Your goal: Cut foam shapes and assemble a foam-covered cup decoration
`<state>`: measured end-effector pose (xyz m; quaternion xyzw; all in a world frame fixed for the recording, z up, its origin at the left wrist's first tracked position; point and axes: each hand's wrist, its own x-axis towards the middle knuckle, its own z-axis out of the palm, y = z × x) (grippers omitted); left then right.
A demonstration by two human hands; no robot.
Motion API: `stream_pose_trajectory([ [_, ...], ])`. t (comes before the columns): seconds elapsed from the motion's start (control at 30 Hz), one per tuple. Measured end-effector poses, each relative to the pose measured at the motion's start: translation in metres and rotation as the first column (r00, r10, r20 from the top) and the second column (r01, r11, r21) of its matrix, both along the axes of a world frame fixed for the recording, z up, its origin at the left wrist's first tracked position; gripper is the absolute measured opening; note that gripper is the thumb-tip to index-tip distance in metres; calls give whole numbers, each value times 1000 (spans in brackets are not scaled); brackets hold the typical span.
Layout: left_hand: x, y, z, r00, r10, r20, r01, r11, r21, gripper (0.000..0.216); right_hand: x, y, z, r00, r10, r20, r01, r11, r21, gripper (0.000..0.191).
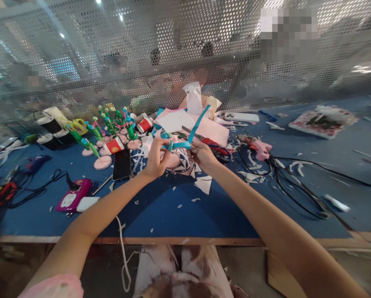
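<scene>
Both my hands meet over the middle of the blue table (173,207). My left hand (156,157) pinches one end of a curled teal paper strip (185,138), fingers closed on it. My right hand (201,155) grips the strip's other end, and the strip rises up and to the right from there. Scissors with red handles (214,145) lie just behind my right hand. Below the hands lie pink paper discs and white paper scraps (204,182).
Small green paper plants on pink bases (103,140) stand at the left, beside a black phone (122,164). A pink glue gun (259,149) with black cable (297,190) lies right. Sheets of pink and white paper (200,124) are stacked behind. A perforated metal screen (185,49) backs the table.
</scene>
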<state>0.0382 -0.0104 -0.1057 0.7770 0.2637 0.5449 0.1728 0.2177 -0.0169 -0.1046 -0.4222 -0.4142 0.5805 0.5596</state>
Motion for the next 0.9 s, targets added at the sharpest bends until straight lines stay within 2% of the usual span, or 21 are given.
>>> stream_pose_trajectory([
  [0.03, 1, 4, 0, 994, 46, 98, -37, 995, -91, 44, 0, -1, 1, 998, 66, 7, -66, 998, 16, 32],
  [0.1, 4, 12, -2, 971, 75, 228, 4, 945, -326, 50, 0, -3, 2, 981, 196, 9, -196, 980, 25, 31],
  [0.13, 6, 15, -3, 964, 51, 261, 80, 880, -469, 51, 0, -5, 4, 966, 258, 7, -259, 966, 19, 30],
  [0.2, 9, 19, -4, 944, -79, 319, 288, 665, -689, 50, 1, -8, 6, 933, 359, -9, -359, 933, 8, 28],
  [0.23, 11, 19, -4, 921, -154, 359, 381, 558, -737, 49, 1, -9, 8, 914, 406, -21, -406, 914, 1, 28],
  [0.27, 12, 18, -3, 891, -213, 402, 453, 487, -746, 48, 1, -11, 9, 891, 453, -34, -454, 891, -8, 29],
  [0.3, 14, 16, -2, 862, -248, 442, 506, 459, -730, 47, 2, -12, 10, 864, 501, -47, -503, 864, -22, 31],
  [0.33, 15, 14, -2, 840, -259, 478, 541, 468, -698, 48, 2, -13, 11, 834, 548, -61, -551, 834, -42, 33],
  [0.4, 17, 11, 0, 814, -234, 532, 565, 533, -630, 49, 3, -14, 13, 780, 619, -95, -626, 774, -97, 37],
  [0.43, 17, 10, 1, 808, -213, 549, 561, 563, -607, 49, 4, -14, 14, 772, 625, -114, -635, 763, -118, 39],
  [0.5, 19, 9, 1, 810, -165, 563, 533, 608, -588, 48, 6, -15, 16, 802, 576, -157, -595, 793, -132, 42],
  [0.63, 21, 8, 2, 824, -52, 565, 431, 705, -563, 44, 6, -14, 18, 906, 362, -219, -389, 916, -96, 34],
  [0.73, 19, 6, 4, 824, -3, 566, 355, 781, -514, 38, 1, -14, 16, 936, 279, -215, -308, 944, -120, 22],
  [0.83, 15, 5, 6, 864, -31, 502, 296, 838, -458, 29, -9, -16, 12, 939, 229, -256, -262, 959, -104, 8],
  [0.9, 13, 5, 5, 899, -65, 433, 257, 880, -401, 25, -15, -18, 9, 939, 210, -271, -232, 971, -53, 6],
])
